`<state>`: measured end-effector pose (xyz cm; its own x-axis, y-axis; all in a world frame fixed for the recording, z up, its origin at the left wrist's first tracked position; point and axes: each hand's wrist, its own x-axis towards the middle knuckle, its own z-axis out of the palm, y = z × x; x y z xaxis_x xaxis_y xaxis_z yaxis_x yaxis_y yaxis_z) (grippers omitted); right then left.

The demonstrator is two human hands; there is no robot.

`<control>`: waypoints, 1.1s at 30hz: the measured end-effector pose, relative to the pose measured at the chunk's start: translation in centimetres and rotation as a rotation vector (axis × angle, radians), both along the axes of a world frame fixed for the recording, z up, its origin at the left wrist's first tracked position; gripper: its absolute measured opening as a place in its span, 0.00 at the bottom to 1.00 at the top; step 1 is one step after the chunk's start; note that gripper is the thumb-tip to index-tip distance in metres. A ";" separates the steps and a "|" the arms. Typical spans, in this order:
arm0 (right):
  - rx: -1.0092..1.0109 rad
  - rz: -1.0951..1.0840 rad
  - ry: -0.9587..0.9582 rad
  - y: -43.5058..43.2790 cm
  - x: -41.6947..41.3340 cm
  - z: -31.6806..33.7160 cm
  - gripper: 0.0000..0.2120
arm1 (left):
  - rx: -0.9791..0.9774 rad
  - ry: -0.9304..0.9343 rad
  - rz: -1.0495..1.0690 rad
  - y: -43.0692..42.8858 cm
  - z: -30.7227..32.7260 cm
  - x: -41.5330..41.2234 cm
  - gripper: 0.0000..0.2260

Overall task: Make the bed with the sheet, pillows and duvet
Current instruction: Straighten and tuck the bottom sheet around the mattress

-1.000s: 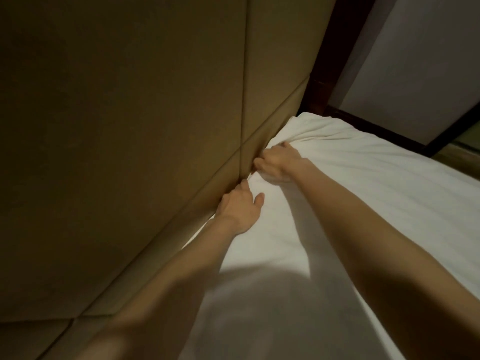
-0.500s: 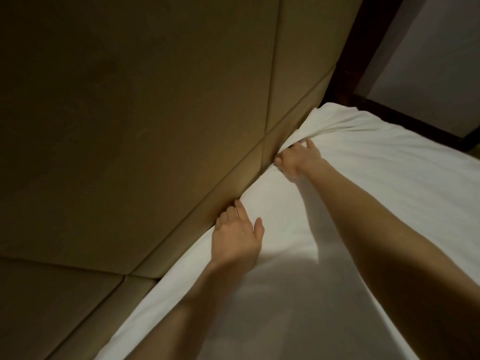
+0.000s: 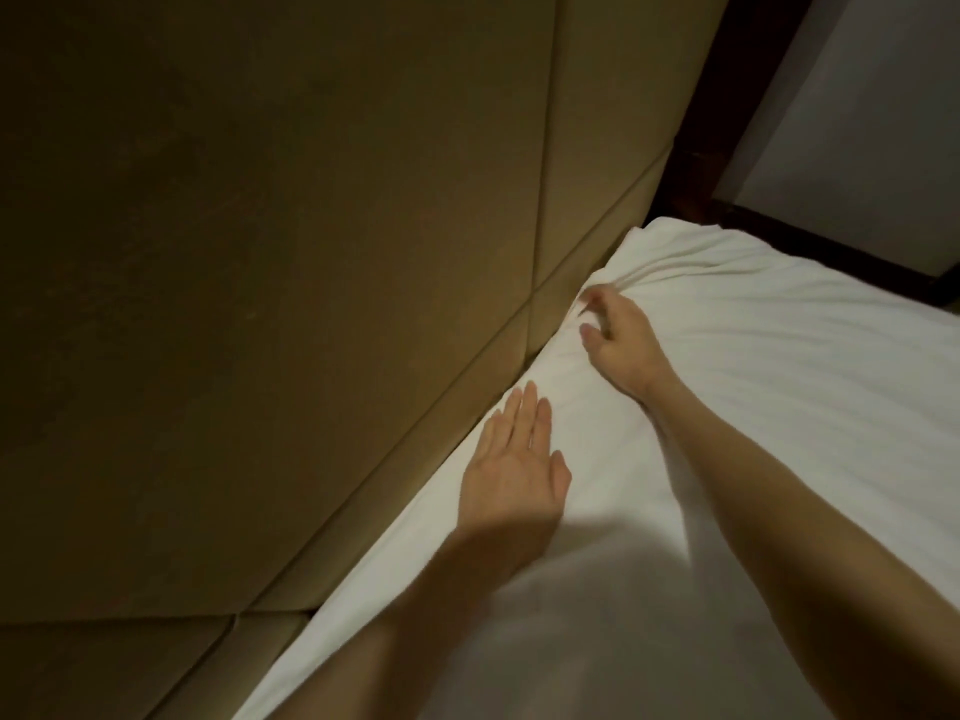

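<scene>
A white sheet (image 3: 753,407) covers the mattress, with its edge running along the padded headboard (image 3: 311,252). My left hand (image 3: 514,465) lies flat on the sheet beside that edge, fingers straight and together. Further up the edge, my right hand (image 3: 618,340) has its fingers curled into a bunched fold of the sheet, and creases fan out from the fingertips toward the bed corner (image 3: 670,241). These fingers are blurred by motion. No pillows or duvet are in view.
The tan headboard fills the left and top of the view, with seams between its panels. A dark wooden frame (image 3: 701,148) and a pale wall panel (image 3: 857,148) stand beyond the bed corner at the upper right.
My left hand drew back from the gap at the headboard and now lies flat on the sheet. My right hand stays on the bunched fold with looser fingers. The view swung right.
</scene>
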<state>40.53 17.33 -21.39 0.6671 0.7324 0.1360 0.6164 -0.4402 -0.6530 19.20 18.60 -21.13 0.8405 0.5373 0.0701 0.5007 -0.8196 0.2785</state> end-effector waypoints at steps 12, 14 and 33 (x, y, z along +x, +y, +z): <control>-0.267 0.060 -0.295 0.0 6.5 0.7 0.20 | -0.010 0.120 -0.145 4.7 -0.7 10.9 0.26; -0.539 0.118 -0.374 -0.3 7.7 1.2 0.21 | -0.038 0.124 -0.191 4.7 -0.6 11.2 0.26; -0.041 -0.129 -0.436 0.0 8.0 -0.3 0.20 | -0.375 0.076 0.016 6.5 -1.2 17.2 0.25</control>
<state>48.57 17.33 -21.73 0.6401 0.6577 0.3971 0.7683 -0.5511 -0.3255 36.39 25.05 -22.32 0.8268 0.5272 -0.1958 0.5435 -0.6593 0.5195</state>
